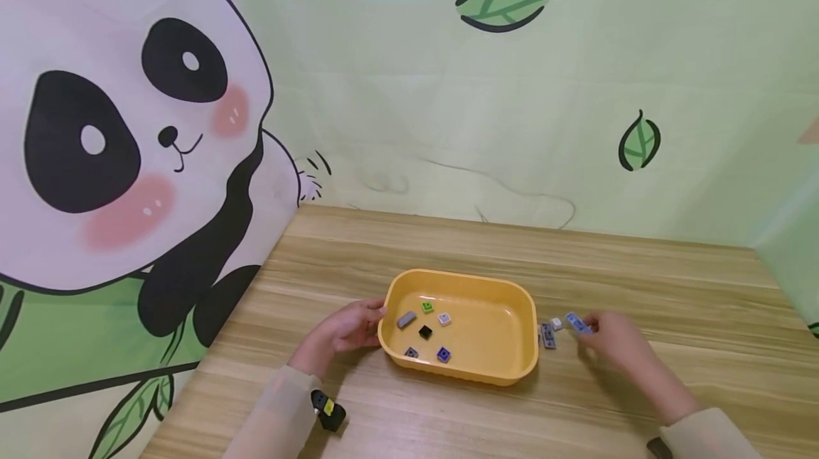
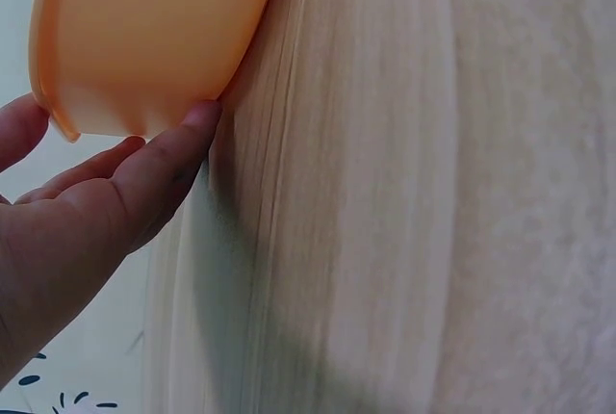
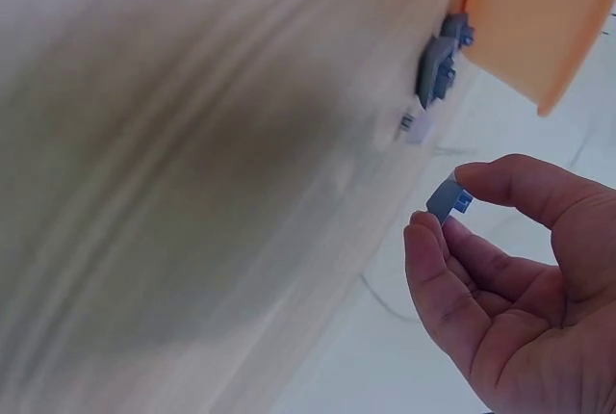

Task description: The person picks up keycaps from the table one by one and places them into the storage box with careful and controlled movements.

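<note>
A yellow plastic tray stands on the table. My left hand holds its left end, with the thumb at the rim and the fingers against the lower wall, as the left wrist view shows. Right of the tray, my right hand pinches a small blue building brick between thumb and fingertips, apart from the tray. Near it lie a white brick and a dark grey-blue brick. Another dark brick sits close against the tray wall, mostly hidden in the head view.
Inside the tray lie loose bricks: green, white, grey, black, blue and a dark grey one. A strapped black device is on the left sleeve. A panda-printed cloth borders the wood table.
</note>
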{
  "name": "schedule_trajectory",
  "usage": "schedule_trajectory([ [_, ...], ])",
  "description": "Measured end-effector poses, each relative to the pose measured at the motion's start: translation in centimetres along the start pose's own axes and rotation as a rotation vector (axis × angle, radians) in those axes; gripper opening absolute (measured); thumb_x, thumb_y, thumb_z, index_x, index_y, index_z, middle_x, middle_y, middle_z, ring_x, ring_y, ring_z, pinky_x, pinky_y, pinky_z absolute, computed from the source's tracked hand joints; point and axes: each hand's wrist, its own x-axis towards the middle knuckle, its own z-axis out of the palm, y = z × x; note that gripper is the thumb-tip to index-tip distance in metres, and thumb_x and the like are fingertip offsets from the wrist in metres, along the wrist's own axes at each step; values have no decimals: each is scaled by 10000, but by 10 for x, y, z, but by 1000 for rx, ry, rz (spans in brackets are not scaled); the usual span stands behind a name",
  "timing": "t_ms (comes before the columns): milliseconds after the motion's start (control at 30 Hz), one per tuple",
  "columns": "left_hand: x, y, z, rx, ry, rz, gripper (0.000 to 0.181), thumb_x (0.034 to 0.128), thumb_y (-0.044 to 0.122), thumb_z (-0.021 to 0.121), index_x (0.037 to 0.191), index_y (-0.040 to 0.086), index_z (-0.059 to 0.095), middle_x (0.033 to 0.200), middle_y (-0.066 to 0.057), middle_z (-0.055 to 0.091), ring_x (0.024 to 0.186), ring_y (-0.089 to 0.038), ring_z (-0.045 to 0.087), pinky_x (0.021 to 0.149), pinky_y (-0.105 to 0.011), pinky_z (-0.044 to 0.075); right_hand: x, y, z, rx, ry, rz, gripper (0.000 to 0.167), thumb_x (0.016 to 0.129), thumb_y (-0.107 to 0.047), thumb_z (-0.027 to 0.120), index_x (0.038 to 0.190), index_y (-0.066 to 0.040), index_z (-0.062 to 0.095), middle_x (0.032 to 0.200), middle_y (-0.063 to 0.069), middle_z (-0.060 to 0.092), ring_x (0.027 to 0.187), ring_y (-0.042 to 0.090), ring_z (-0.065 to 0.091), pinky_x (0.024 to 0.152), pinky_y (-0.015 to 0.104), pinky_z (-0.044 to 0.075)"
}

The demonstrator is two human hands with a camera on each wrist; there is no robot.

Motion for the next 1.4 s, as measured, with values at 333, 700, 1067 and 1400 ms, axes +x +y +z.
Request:
schedule_trajectory([
  [333, 1, 0, 0, -4, -18, 11, 592, 1102, 157, 338, 1608, -69, 130, 1614, -302, 317, 1171, -114, 547, 1075, -392, 484, 8, 0, -28, 3, 57, -61, 335, 901, -82, 668, 1087, 196, 648, 840, 200, 680, 685, 169, 524, 570, 255, 401],
  [700, 1, 0, -1, 1, -12, 8, 585, 1102, 154, 343, 1601, -81, 147, 1576, -292, 369, 1160, -117, 548, 1078, -401, 486, 10, -11, -49, -25, 44, -50, 407, 927, -126, 654, 1174, 196, 632, 923, 248, 698, 723, 194, 572, 573, 274, 430],
  [1067, -1, 1, 0, -6, -5, -4, 584, 1100, 151, 353, 1602, -75, 160, 1561, -277, 393, 1158, -126, 548, 1084, -413, 482, 19, -31, -60, -31, 12, -123, 357, 923, -95, 678, 1164, 167, 656, 939, 244, 719, 804, 251, 647, 637, 315, 504],
  [1400, -2, 0, 0, -6, -12, -1, 586, 1099, 151, 353, 1600, -81, 159, 1595, -290, 351, 1168, -125, 545, 1044, -368, 494, 33, -56, -70, -32, -59, -235, 303, 915, -116, 689, 1138, 90, 697, 922, 168, 726, 820, 216, 627, 688, 304, 512],
])
